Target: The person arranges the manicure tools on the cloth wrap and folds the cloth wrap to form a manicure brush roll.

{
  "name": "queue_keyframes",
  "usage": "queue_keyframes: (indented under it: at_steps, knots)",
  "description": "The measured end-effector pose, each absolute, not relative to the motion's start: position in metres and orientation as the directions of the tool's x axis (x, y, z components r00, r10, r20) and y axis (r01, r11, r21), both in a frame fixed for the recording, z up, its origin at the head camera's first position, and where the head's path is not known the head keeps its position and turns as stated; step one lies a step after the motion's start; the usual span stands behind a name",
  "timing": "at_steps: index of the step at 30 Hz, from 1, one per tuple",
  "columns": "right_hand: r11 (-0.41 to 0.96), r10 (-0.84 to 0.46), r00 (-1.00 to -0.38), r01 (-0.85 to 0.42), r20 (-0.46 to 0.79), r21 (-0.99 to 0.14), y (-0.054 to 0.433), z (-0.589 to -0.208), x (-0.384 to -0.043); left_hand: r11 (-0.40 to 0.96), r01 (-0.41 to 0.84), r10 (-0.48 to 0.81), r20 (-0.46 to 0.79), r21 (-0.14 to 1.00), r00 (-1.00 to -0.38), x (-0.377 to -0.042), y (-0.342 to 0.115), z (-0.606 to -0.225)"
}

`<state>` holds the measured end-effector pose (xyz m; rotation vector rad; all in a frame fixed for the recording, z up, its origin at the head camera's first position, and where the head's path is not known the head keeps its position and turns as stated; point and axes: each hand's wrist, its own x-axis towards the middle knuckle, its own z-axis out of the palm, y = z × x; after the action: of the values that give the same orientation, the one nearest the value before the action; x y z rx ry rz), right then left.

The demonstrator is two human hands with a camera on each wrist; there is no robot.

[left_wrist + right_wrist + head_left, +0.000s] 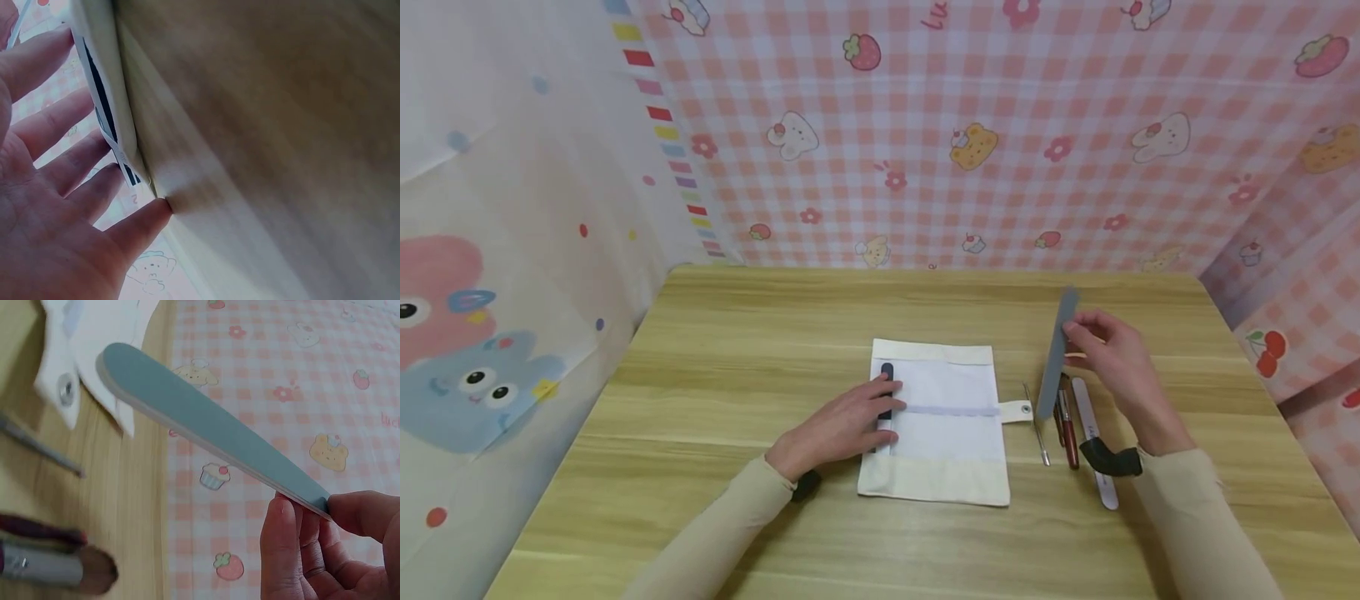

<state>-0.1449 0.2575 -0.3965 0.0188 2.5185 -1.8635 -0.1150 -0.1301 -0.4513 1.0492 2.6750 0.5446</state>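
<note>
My right hand [1112, 354] pinches one end of a grey-blue nail file [1057, 354] between thumb and fingers. In the right wrist view the file [206, 422] slants up from the fingertips, its pale edge showing. A cream fabric tool case [951, 479] lies unfolded, with a snap strap [1017, 411] on its right side. My left hand [842, 421] rests on the case's left side with fingers spread. Beneath those fingers, a black-ended tool [887, 370] sits in the case, partly hidden. The left wrist view shows fingertips along the case's edge [122, 81].
Right of the case lie a thin metal tool [1042, 446], a dark red-handled tool [1069, 442], and a pale nail file [1105, 487] partly under the right wrist's black strap. A brush head [97, 570] shows in the right wrist view. A checked cloth [925, 200] hangs behind the wooden table [760, 333].
</note>
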Motion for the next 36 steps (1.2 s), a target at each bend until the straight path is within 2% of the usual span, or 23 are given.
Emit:
queue_keyframes:
  at_steps: [12,24,36]
  knots:
    - [0.209,-0.027,-1.0,0.006,-0.012,-0.978,0.228,-0.397,-0.161,0.681,0.618,0.692,-0.066,0.393,-0.719,-0.118,-0.127,-0.45]
    - [0.148,-0.077,-0.996,0.041,-0.053,-0.988,0.198,-0.404,-0.181,0.668,0.679,0.684,0.109,0.306,-0.722,-0.124,-0.119,-0.452]
    - [0.16,-0.113,-0.991,0.056,-0.074,-0.986,0.174,-0.409,-0.193,0.675,0.689,0.682,0.133,0.264,-0.719,-0.13,-0.113,-0.452]
